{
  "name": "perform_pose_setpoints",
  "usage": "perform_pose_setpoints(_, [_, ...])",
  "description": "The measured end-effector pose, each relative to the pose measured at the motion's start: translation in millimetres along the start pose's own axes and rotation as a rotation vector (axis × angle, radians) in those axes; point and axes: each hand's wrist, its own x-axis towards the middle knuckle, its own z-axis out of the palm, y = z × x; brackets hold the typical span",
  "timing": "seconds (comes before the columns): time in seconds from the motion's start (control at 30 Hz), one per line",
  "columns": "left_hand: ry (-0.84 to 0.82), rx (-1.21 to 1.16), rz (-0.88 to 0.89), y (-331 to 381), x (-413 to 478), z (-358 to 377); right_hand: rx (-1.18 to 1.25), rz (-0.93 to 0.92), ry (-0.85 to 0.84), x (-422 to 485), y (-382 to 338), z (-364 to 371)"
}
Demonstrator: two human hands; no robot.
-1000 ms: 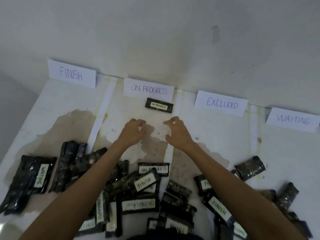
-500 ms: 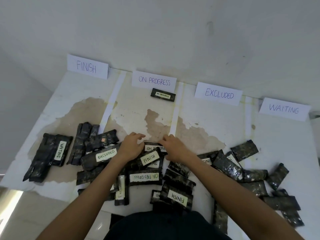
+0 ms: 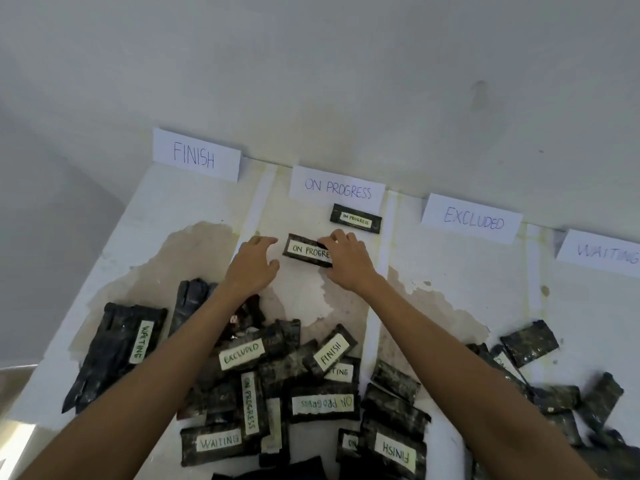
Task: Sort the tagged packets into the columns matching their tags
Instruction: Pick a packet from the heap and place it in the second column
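Plainly, the packet lies pinched in right hand fingers — left hand beside.

- Packets: we record dark, crinkled film, plastic or foil by its look, with a dull sheen.
- Tags: pale paper, matt.
- Signs: white paper, matt and smooth.
- Table: we note a white coating, worn through to rough, brown-stained patches.
- Dividing strips: white tape, smooth.
- Wall: we list it matt white, faintly smudged.
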Motion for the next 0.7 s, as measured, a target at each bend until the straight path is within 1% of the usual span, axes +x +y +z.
perform_pose_setpoints(0.2, [-0.036,0.075,0.004,-13.2,62.7,-13.9,0.007,0.052,0.042,80.7,-13.3,1.5])
perform_pose_setpoints(0.37, [-0.022,0.130,0.061,-19.3,103.7,-15.3,-0.021,0.104,0.074,121.0,-6.9,5.1])
perform_pose_setpoints(0.5, [0.007,0.172,0.101,-22.5,117.2,-12.9,-0.022,0.120,0.088,131.5,-7.1,8.4])
perform_pose_setpoints(0.7, [0.017,0.165,0.124,-28.1,100.9,-12.7,0.016,0.054,0.118,119.2,-6.5,8.1])
